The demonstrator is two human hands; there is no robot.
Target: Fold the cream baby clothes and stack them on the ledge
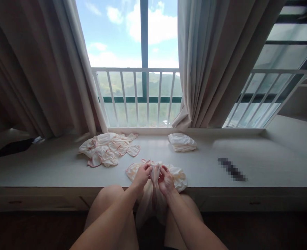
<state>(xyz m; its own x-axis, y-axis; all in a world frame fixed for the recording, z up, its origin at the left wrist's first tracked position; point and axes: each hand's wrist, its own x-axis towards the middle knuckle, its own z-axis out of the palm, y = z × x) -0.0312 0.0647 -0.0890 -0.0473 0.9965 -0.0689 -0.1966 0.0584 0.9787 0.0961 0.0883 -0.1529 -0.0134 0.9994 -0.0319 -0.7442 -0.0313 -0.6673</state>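
Observation:
Both hands are at the front edge of the white window ledge, pinching a thin cream cloth garment with pink edging. My left hand grips it with thumb and fingers closed. Just to its right, my right hand pinches the fabric in the same way. Part of the garment lies bunched on the ledge, and part hangs between my knees. A loose heap of cream clothes with pink trim lies beyond my left hand. A neat folded stack of white cloth sits beyond my right hand.
On the right of the ledge lies a dark, pixelated long object. A flat black item rests at the far left. Curtains hang down to the ledge, with a white railing across the window behind. Drawers are below.

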